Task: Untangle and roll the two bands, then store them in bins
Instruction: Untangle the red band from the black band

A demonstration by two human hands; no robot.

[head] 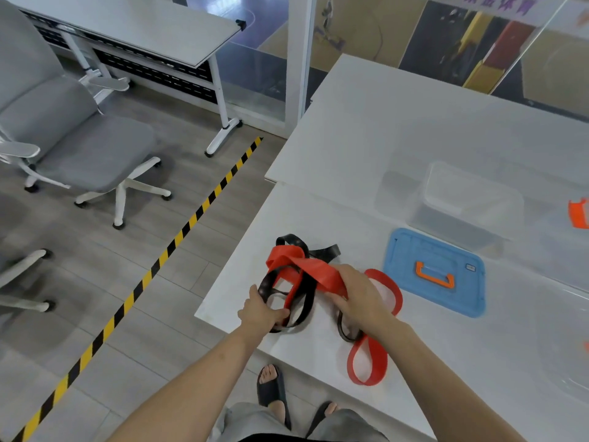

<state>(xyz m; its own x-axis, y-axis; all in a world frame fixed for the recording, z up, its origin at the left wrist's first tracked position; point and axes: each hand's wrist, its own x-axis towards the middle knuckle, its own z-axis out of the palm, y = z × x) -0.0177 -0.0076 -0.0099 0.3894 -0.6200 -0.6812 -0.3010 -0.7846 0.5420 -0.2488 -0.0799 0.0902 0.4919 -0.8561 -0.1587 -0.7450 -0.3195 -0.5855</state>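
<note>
A red band (pixel 318 271) and a black band (pixel 306 296) lie tangled together near the front left corner of the white table (pixel 366 148). My left hand (pixel 261 311) grips a loop of the black band at the tangle's left side. Over to the right, my right hand (pixel 360 295) holds the wide red band, lifted off the table. Red loops trail out to the right and down toward the table's front edge. A clear bin (pixel 468 205) stands open behind, with its blue lid (pixel 436 272) flat on the table in front of it.
An orange-latched corner of another bin (pixel 580 215) shows at the right edge. Left of the table are grey floor, yellow-black tape (pixel 178 237), an office chair (pixel 79 135) and a second desk (pixel 143 30). A glass wall stands behind.
</note>
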